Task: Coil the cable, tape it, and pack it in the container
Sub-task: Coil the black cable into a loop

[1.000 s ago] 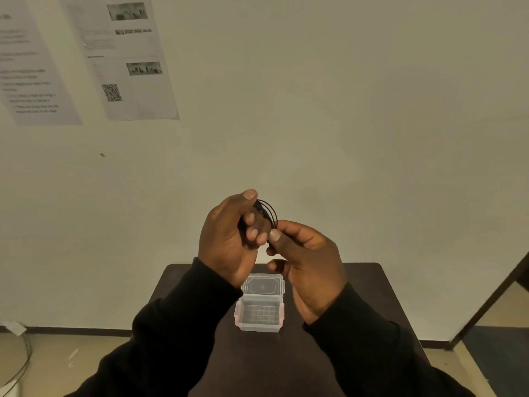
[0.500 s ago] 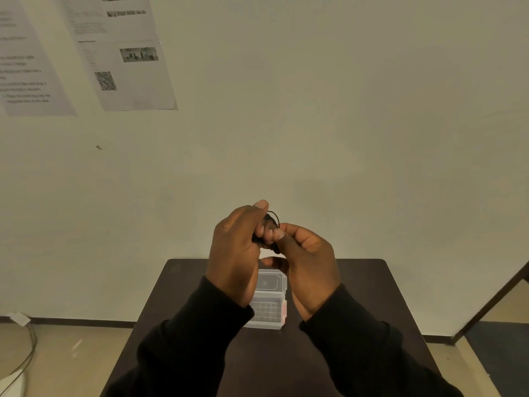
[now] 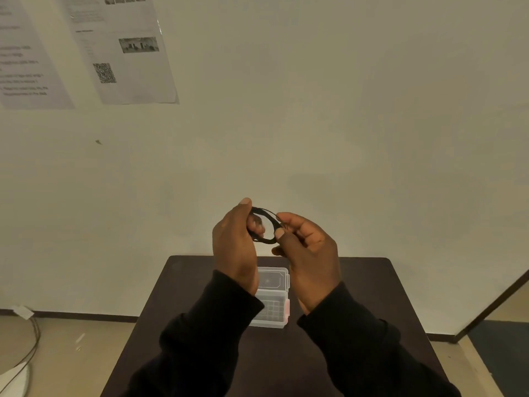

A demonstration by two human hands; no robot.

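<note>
Both hands hold the cable up in the air above the far edge of the desk: the left hand is closed round one side of the loop and the right hand pinches the other side between thumb and fingers. To finish coiling well, the person should probably keep the turns stacked and pinched at one spot so none springs loose before taping. The cable is thin and black, wound into a small oval, and the clear container sits open on the desk just below the hands.
</note>
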